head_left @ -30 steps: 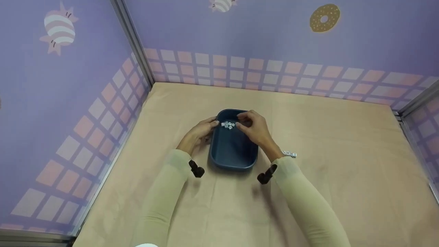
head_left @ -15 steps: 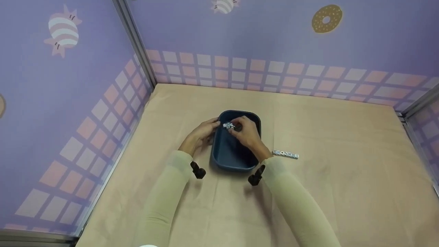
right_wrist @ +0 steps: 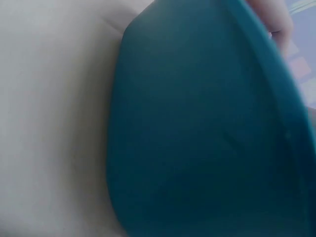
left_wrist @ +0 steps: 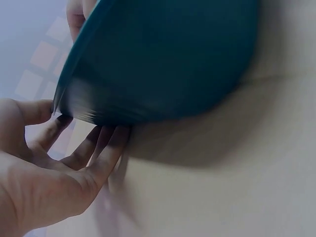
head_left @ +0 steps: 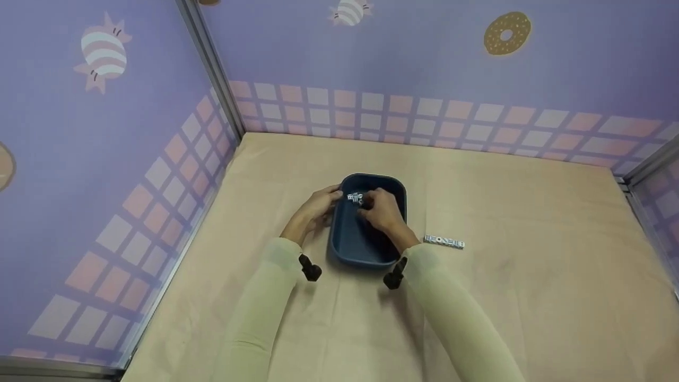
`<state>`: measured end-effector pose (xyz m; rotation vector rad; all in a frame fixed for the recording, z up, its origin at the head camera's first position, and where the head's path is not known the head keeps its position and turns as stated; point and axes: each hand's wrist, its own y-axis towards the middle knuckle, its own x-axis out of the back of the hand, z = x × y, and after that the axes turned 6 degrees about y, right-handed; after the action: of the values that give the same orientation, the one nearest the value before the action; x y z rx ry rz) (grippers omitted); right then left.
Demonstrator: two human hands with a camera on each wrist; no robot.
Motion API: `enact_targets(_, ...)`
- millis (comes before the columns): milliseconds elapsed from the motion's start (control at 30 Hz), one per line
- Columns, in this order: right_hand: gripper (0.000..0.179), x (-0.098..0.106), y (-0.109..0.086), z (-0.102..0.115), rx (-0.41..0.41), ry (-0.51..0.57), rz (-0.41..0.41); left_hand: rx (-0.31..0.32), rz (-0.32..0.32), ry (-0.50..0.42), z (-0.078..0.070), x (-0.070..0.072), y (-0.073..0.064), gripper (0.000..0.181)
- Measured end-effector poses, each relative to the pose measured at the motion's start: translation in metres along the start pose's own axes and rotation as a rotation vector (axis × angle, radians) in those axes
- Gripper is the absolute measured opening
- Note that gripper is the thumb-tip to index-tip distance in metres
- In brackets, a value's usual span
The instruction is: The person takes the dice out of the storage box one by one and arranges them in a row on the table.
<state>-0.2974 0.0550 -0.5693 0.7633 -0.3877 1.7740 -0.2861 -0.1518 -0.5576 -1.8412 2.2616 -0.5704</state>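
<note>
A dark blue rectangular tray (head_left: 356, 241) lies on the cloth-covered table, and its side wall fills much of both wrist views. My left hand (head_left: 318, 206) grips the tray's left edge; in the left wrist view its thumb is at the rim and its fingers (left_wrist: 111, 148) are against the outer wall. Inside the tray, toward the far left, is a small cluster of white cubes (head_left: 354, 198) with dark markings. My right hand (head_left: 383, 212) reaches into the tray with bent fingers at this cluster. A white speck shows by its fingers in the right wrist view; the tray wall hides most of that hand.
On the table right of the tray, beside my right wrist, is a straight row of similar marked cubes (head_left: 444, 242). Purple panels with a checked border (head_left: 371, 111) stand at the back and left. A beige cloth (head_left: 509, 223) covers the table.
My right hand has moved down and left into the tray, its fingers bending in at the cubes. The row on the table has come fully into sight. My left hand keeps its hold.
</note>
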Motion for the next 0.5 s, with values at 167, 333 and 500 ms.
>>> enact_targets(167,0.031,-0.002,-0.0002,-0.0011,-0.023,-0.024,0.01,-0.006,0.008,-0.004,0.0009,-0.0014,0.0006,0.05)
enact_targets(333,0.03,-0.0028,0.001,-0.0008,-0.02,-0.033,0.009,-0.005,0.021,-0.035,0.0008,-0.0005,0.0,0.051)
enact_targets(500,0.029,-0.0037,0.0026,-0.0012,-0.006,-0.059,0.019,-0.003,0.025,-0.047,0.0004,0.0007,-0.0008,0.052)
